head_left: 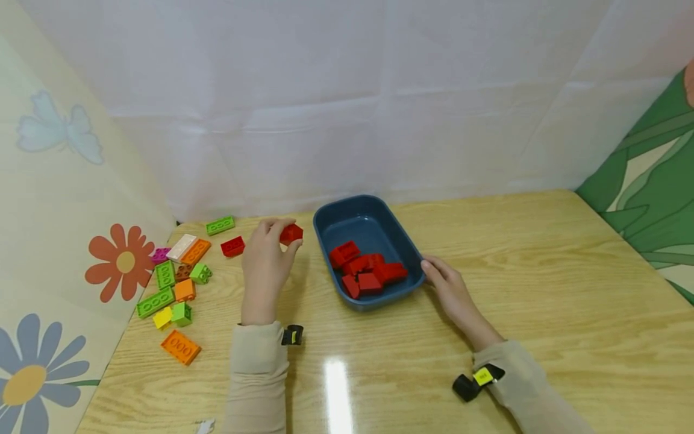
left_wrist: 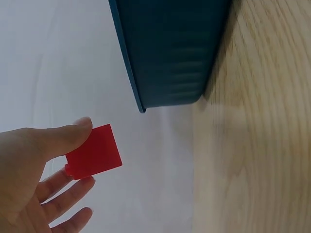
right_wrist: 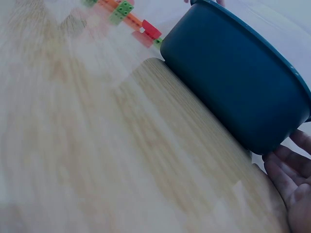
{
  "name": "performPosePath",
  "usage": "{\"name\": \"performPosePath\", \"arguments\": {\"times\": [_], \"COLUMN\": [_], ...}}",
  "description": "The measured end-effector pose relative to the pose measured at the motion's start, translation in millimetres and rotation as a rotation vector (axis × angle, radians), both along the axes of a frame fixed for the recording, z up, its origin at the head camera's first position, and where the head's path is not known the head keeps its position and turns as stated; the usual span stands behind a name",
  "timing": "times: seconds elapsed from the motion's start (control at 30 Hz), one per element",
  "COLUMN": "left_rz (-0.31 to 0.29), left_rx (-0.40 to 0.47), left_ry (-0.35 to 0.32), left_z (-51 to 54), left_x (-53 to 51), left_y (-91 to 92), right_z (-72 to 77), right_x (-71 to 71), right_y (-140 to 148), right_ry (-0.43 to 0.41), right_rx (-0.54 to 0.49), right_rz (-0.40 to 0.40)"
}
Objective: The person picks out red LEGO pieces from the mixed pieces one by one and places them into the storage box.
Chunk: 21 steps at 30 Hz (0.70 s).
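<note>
In the head view my left hand [head_left: 267,256] pinches a red toy brick [head_left: 291,234] between thumb and fingers, above the table to the left of a blue plastic bin [head_left: 320,238]. The left wrist view shows the flat face of this brick [left_wrist: 95,153], clear of the bin wall [left_wrist: 167,58]. Several red bricks [head_left: 370,283] lie in the near part of the bin. My right hand [head_left: 450,289] holds the bin at its near right corner. In the right wrist view its fingers [right_wrist: 286,167] rest against the bin's outer side, low down.
Another red brick [head_left: 232,246] lies on the table just left of my left hand. Farther left are several green, orange, yellow, brown, pink and white bricks, among them an orange one [head_left: 181,347]. A white cloth [head_left: 347,102] hangs behind the table [head_left: 542,271].
</note>
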<state>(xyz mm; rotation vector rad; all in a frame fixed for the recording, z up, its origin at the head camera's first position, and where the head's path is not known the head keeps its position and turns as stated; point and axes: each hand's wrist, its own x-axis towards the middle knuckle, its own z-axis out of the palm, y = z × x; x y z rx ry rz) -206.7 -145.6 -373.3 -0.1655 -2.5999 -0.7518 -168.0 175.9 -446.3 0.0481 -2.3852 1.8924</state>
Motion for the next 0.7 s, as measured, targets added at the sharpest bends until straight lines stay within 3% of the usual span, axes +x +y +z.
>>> {"name": "performPosePath", "arguments": {"times": [0.43,0.7], "left_rz": [-0.096,-0.167], "left_rx": [-0.040,-0.066], "left_ry": [0.107,0.105], "left_z": [4.6,8.3], "left_x": [2.3,6.4], "left_y": [18.9,32.8], "right_z": [-0.3,0.3], "right_x": [-0.3,0.0], "right_y": [-1.1,0.7], "right_ry": [-0.010,-0.022], "right_rx": [-0.017,0.002], "right_rz": [-0.003,0.000]}}
